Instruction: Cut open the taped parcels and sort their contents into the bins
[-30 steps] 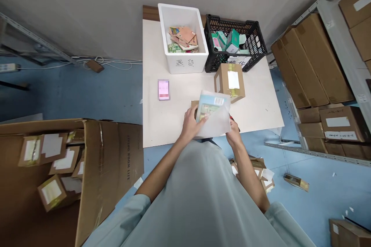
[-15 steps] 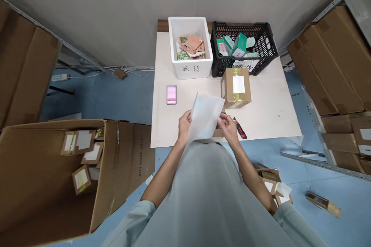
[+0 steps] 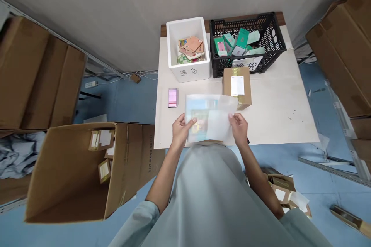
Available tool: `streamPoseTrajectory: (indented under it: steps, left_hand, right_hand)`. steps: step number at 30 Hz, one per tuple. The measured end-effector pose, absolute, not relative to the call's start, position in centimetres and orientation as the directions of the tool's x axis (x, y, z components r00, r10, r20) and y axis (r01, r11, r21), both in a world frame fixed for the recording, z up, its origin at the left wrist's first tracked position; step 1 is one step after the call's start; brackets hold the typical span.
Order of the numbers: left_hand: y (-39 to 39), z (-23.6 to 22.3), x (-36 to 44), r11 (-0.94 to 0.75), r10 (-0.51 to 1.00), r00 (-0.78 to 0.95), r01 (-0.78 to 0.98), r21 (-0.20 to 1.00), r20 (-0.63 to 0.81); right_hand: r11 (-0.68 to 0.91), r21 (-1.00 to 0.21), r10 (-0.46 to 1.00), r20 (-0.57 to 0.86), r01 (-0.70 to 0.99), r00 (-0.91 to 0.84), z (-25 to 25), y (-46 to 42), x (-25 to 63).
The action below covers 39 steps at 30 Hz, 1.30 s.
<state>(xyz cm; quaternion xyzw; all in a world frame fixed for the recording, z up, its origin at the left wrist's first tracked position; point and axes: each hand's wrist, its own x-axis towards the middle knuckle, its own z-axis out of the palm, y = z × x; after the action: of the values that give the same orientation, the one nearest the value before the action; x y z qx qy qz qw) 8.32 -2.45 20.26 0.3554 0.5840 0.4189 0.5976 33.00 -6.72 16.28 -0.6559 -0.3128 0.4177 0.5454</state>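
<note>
A thin white translucent sheet (image 3: 222, 119) is stretched between both hands at the table's front edge. Through its left half shows a coloured print in blue and yellow, blurred; whether it is a booklet or a packet I cannot tell. My left hand (image 3: 181, 129) grips the left edge, thumb on top. At the right edge my right hand (image 3: 239, 127) pinches the sheet between thumb and fingers. Behind that hand stands a taped cardboard box (image 3: 245, 83) with a white label. The box cutter is almost wholly hidden by my right hand and wrist.
On the table (image 3: 275, 104), a white foam box (image 3: 193, 71) holds paper packets and a black crate (image 3: 216, 65) holds green boxes. A phone (image 3: 173, 97) lies left. A large open carton (image 3: 127, 166) with small boxes stands on the left; shelved cartons (image 3: 339, 54) flank the right.
The sheet was upright and narrow; now it is spread wide and a coloured print shows through. My right hand has moved right, now covering most of the box cutter. The view has shifted slightly.
</note>
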Motion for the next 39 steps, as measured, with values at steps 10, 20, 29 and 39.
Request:
streamPoseTrajectory:
  steps: [10, 20, 29, 39]
  left_hand:
    - [-2.0, 20.7, 9.2, 0.499, 0.855, -0.055, -0.181, 0.848, -0.515]
    - [-2.1, 19.8, 10.8, 0.516, 0.854, 0.018, -0.153, 0.843, -0.520]
    - [-1.8, 18.8, 11.7, 0.540, 0.837, 0.013, -0.180, 0.822, -0.547]
    - [-0.1, 18.4, 10.5, 0.514, 0.857, 0.081, -0.074, 0.855, -0.509]
  right_hand:
    - [-0.255, -0.967, 0.772, -0.214, -0.017, 0.599, 15.4, -6.4, 38.7]
    - [-0.261, -0.965, 0.959, -0.260, -0.012, 0.110, 20.6, -4.6, 35.2]
    - [-0.384, -0.912, 0.914, -0.398, -0.147, 0.081, 19.9, -4.8, 35.2]
    - [-0.394, -0.912, 0.919, -0.389, -0.110, -0.066, 19.4, -3.3, 35.5]
